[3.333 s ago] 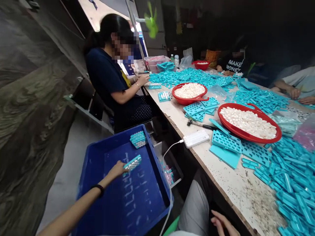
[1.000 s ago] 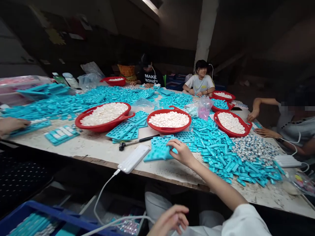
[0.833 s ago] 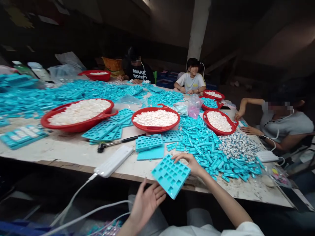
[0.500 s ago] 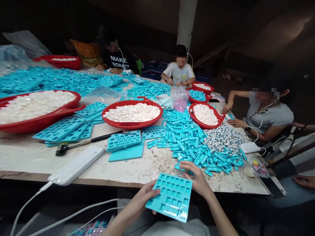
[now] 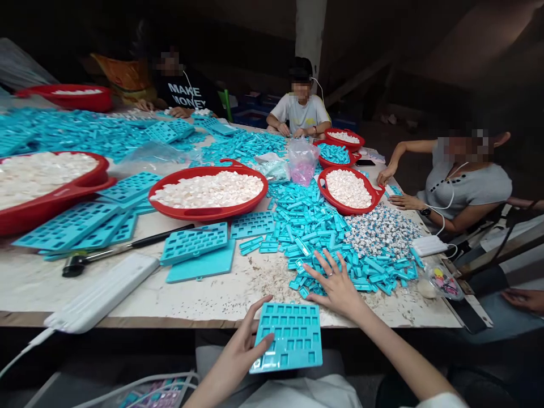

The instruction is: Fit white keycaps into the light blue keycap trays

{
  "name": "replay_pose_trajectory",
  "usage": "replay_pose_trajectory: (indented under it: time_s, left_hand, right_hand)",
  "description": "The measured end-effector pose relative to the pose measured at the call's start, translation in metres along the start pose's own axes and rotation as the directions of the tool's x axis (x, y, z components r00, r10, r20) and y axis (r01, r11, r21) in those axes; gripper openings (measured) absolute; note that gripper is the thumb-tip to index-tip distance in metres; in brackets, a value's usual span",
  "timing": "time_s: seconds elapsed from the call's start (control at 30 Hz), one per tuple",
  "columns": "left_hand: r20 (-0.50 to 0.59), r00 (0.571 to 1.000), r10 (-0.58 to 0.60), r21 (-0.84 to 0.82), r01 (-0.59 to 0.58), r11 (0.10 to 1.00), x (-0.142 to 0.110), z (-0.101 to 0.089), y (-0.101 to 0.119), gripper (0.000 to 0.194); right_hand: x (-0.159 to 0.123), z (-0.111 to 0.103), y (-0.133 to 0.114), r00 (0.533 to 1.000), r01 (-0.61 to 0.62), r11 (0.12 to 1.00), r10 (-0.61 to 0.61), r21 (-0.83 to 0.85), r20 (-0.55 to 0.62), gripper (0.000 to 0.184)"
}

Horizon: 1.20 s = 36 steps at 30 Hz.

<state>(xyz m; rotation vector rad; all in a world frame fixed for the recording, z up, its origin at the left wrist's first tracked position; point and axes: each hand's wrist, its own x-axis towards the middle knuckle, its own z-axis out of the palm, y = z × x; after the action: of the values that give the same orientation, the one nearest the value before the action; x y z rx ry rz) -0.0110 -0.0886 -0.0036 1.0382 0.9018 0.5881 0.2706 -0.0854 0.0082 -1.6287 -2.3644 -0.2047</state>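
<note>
In the head view, the left hand (image 5: 249, 343) grasps a turquoise rectangular plastic panel with rows of square recesses (image 5: 297, 334) by its left edge, thumb laid over the recessed face and the other fingers mostly hidden behind it. The panel is in front of the bench's near edge, above the person's lap, its recessed face turned upward toward the camera. The right hand (image 5: 342, 292) is spread wide, its fingers released and grasping nothing, over the near edge of a loose heap of small turquoise oblong plastic pieces (image 5: 312, 218); whether the fingertips touch the heap cannot be told.

The heap lies on the whitish, speckled bench (image 5: 212, 300). Left of it, a second turquoise recessed panel (image 5: 195, 243) lies partly over a plain turquoise flat plate (image 5: 206, 271). Farther left are a black-and-silver hammer (image 5: 157, 236) and a glossy white oblong device with a white cable (image 5: 104, 294), just beside each other. Behind the second panel stands a red plastic bowl filled with white pieces (image 5: 204, 215). A smaller red bowl with white pieces (image 5: 326, 198) stands beyond the heap, and a mound of tiny white-and-blue pieces (image 5: 385, 229) adjoins the heap on the right, near a co-worker's hand (image 5: 408, 203).
</note>
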Motion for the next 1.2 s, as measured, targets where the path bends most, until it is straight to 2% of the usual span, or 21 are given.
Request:
replay_pose_trajectory:
  time_s: [0.13,0.27,0.4,0.53,0.67,0.77,0.87,0.93,1.0,1.1,1.2]
  left_hand:
    - [0.051,0.998,-0.039,-0.014,0.04,0.999,-0.013,-0.003,-0.005,0.074]
    - [0.141,0.986,-0.089,-0.075,0.1,0.992,-0.017,0.003,-0.004,0.078]
    - [0.221,0.972,-0.085,-0.066,0.102,0.993,-0.006,0.014,0.02,0.072]
    - [0.316,0.945,-0.078,0.042,0.068,0.997,0.022,0.02,0.041,0.069]
    - [0.244,0.97,0.005,0.186,-0.052,0.981,0.047,0.019,0.044,0.069]
    - [0.181,0.981,0.063,0.305,-0.117,0.945,0.056,0.014,0.038,0.066]
    - [0.116,0.971,0.208,0.524,-0.238,0.818,0.062,0.009,0.028,0.059]
    - [0.064,0.938,0.341,0.666,-0.295,0.685,0.065,0.007,0.021,0.053]
    - [0.043,0.898,0.438,0.751,-0.318,0.579,0.067,0.006,0.015,0.049]
    - [0.073,0.87,0.488,0.803,-0.341,0.488,0.071,0.005,0.009,0.045]
    - [0.127,0.874,0.469,0.833,-0.35,0.427,0.072,0.004,0.006,0.044]
  right_hand:
    - [0.029,0.009,0.007,0.979,0.193,0.98,-0.195,0.05,0.051,0.071]
    - [0.048,0.023,0.014,0.973,0.225,0.973,-0.227,0.039,0.051,0.063]
    - [0.077,0.033,0.024,0.973,0.231,0.973,-0.231,-0.013,0.018,0.059]
    - [0.109,0.042,0.03,0.966,0.26,0.966,-0.26,-0.009,0.011,0.058]
    - [0.123,0.039,0.029,0.968,0.251,0.964,-0.251,0.088,-0.008,0.059]
    - [0.118,0.023,0.029,0.969,0.225,0.953,-0.197,0.205,-0.148,0.051]
    - [0.105,0.002,0.043,0.942,0.106,0.958,-0.011,0.266,-0.336,0.029]
    - [0.094,-0.013,0.064,0.894,-0.044,0.96,0.162,0.277,-0.419,0.023]
    - [0.08,-0.026,0.093,0.827,-0.236,0.933,0.34,0.272,-0.447,0.023]
    - [0.055,-0.04,0.14,0.686,-0.533,0.821,0.56,0.203,-0.464,0.02]
    - [0.033,-0.044,0.173,0.62,-0.68,0.721,0.663,0.135,-0.419,0.021]
